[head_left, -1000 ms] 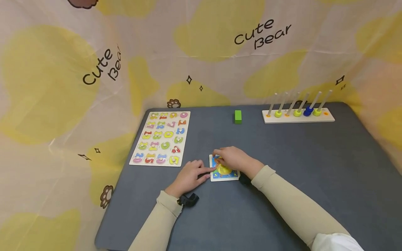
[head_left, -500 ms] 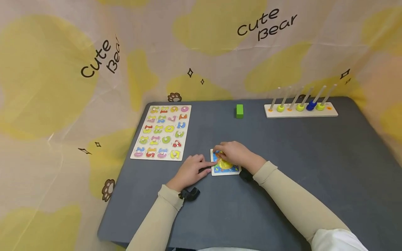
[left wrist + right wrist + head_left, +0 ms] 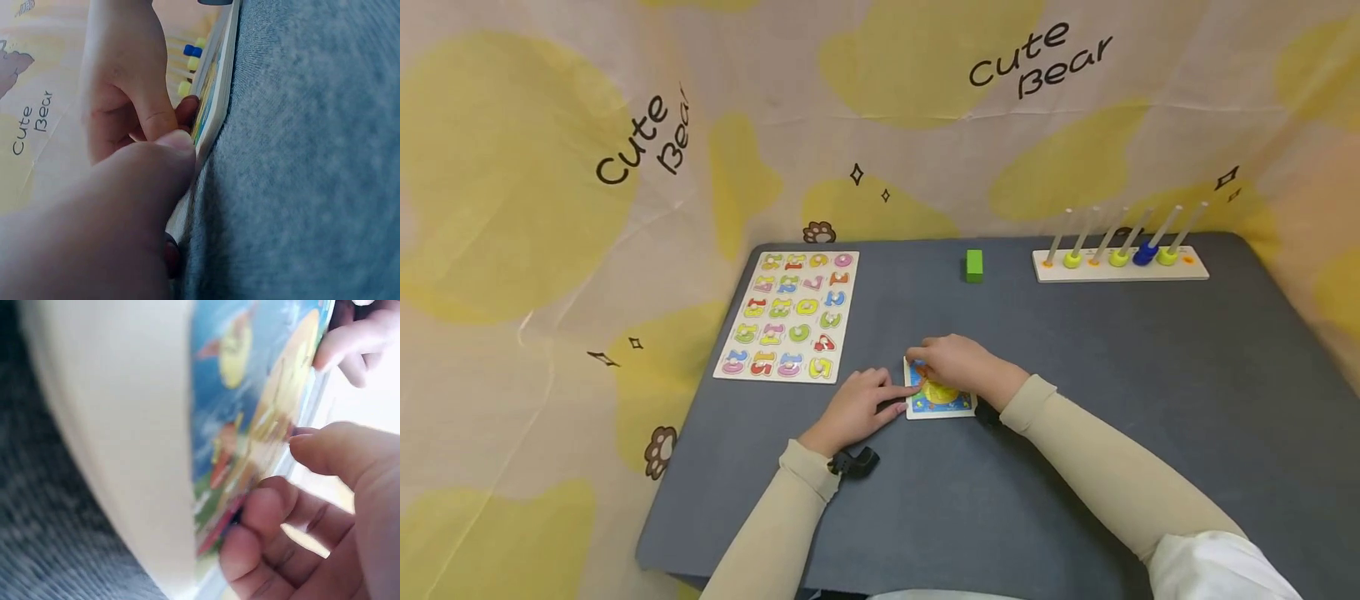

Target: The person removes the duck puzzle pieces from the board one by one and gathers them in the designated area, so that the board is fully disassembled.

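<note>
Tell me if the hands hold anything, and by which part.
The left hand touches the picture board at its left edge; no grip shows. The right hand is over the board; whether it pinches anything cannot be told.

A wide lane of bare grey table [image 3: 910, 312] runs ahead of your hands, between the number board [image 3: 790, 321] on the left and the peg rack [image 3: 1120, 274] at far right. A green block [image 3: 974, 267] stands at the lane's far end, passable on either side. The rack's slanting rods stick up like a fence; behind, patterned cloth [image 3: 917, 158] walls off the back. Only a slim gap parts your left hand [image 3: 853, 407] from the number board. Your right sleeve [image 3: 1112, 468] bars low crossings rightward; between your forearms lies free room.
</note>
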`<action>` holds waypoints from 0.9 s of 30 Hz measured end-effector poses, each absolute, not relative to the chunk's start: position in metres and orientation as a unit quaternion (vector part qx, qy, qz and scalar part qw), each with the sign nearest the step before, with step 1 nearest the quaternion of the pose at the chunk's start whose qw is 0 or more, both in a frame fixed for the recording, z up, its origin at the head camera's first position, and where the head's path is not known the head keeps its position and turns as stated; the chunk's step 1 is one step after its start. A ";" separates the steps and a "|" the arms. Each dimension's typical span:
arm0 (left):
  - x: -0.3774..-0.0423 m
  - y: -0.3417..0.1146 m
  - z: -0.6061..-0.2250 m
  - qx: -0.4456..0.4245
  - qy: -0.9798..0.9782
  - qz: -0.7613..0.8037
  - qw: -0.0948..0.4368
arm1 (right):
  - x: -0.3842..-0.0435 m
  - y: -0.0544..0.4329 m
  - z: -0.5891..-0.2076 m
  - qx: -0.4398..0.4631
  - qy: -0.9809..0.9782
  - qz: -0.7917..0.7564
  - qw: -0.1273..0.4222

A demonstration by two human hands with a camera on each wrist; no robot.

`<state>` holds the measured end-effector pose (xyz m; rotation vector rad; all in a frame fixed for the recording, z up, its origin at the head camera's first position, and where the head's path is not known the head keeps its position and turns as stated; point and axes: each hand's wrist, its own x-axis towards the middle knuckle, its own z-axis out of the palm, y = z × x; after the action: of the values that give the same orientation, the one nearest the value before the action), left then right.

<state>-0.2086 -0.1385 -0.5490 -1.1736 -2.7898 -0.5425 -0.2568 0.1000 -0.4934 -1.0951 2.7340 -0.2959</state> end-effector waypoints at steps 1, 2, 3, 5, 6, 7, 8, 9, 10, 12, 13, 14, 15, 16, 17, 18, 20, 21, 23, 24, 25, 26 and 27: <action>-0.209 -0.138 -0.549 -0.380 -0.908 -0.174 0.033 | -0.257 0.099 -0.493 -0.368 0.919 -0.102 0.099; -0.209 -0.138 -0.549 -0.378 -0.909 -0.172 0.031 | -0.258 0.098 -0.493 -0.367 0.918 -0.106 0.107; -0.209 -0.138 -0.549 -0.377 -0.910 -0.171 0.031 | -0.258 0.098 -0.493 -0.365 0.918 -0.110 0.115; -0.208 -0.138 -0.549 -0.375 -0.910 -0.171 0.032 | -0.259 0.098 -0.493 -0.363 0.917 -0.115 0.121; -0.208 -0.138 -0.549 -0.375 -0.910 -0.173 0.032 | -0.259 0.099 -0.493 -0.363 0.916 -0.117 0.122; -0.208 -0.138 -0.549 -0.375 -0.910 -0.175 0.032 | -0.259 0.099 -0.493 -0.361 0.916 -0.122 0.123; -0.208 -0.137 -0.549 -0.375 -0.909 -0.177 0.031 | -0.259 0.100 -0.493 -0.360 0.916 -0.127 0.122; -0.208 -0.137 -0.549 -0.376 -0.909 -0.178 0.032 | -0.259 0.101 -0.493 -0.358 0.916 -0.132 0.121; -0.208 -0.137 -0.549 -0.376 -0.909 -0.180 0.032 | -0.259 0.102 -0.494 -0.357 0.916 -0.138 0.119; -0.208 -0.136 -0.548 -0.375 -0.909 -0.182 0.029 | -0.260 0.105 -0.495 -0.353 0.916 -0.153 0.116; -0.208 -0.136 -0.547 -0.374 -0.909 -0.182 0.028 | -0.260 0.106 -0.494 -0.353 0.915 -0.159 0.112; -0.208 -0.136 -0.546 -0.373 -0.909 -0.183 0.027 | -0.261 0.107 -0.494 -0.354 0.914 -0.164 0.109; -0.209 -0.136 -0.545 -0.374 -0.909 -0.183 0.028 | -0.261 0.108 -0.494 -0.352 0.915 -0.168 0.103; -0.209 -0.136 -0.544 -0.374 -0.909 -0.184 0.028 | -0.261 0.109 -0.494 -0.353 0.914 -0.174 0.095; -0.208 -0.136 -0.544 -0.375 -0.908 -0.183 0.028 | -0.261 0.109 -0.494 -0.351 0.915 -0.179 0.087; -0.208 -0.136 -0.544 -0.376 -0.908 -0.182 0.030 | -0.260 0.110 -0.495 -0.350 0.916 -0.180 0.079; -0.207 -0.137 -0.545 -0.379 -0.907 -0.183 0.031 | -0.258 0.111 -0.496 -0.347 0.918 -0.182 0.064; -0.206 -0.137 -0.545 -0.381 -0.906 -0.182 0.034 | -0.257 0.111 -0.497 -0.346 0.919 -0.182 0.055; -0.204 -0.137 -0.546 -0.383 -0.905 -0.184 0.037 | -0.256 0.112 -0.499 -0.344 0.920 -0.181 0.045; -0.204 -0.137 -0.546 -0.384 -0.904 -0.185 0.038 | -0.255 0.112 -0.499 -0.343 0.920 -0.184 0.042; -0.204 -0.137 -0.546 -0.385 -0.903 -0.186 0.038 | -0.256 0.114 -0.499 -0.341 0.920 -0.189 0.038; -0.205 -0.137 -0.546 -0.385 -0.903 -0.184 0.041 | -0.256 0.115 -0.499 -0.339 0.921 -0.190 0.033; -0.206 -0.137 -0.546 -0.385 -0.904 -0.182 0.043 | -0.257 0.117 -0.498 -0.338 0.921 -0.192 0.028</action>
<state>-0.2060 -0.1373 -0.5457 -1.1773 -2.7647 -0.5577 -0.2569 0.1171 -0.4982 -1.0439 2.8417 -0.5939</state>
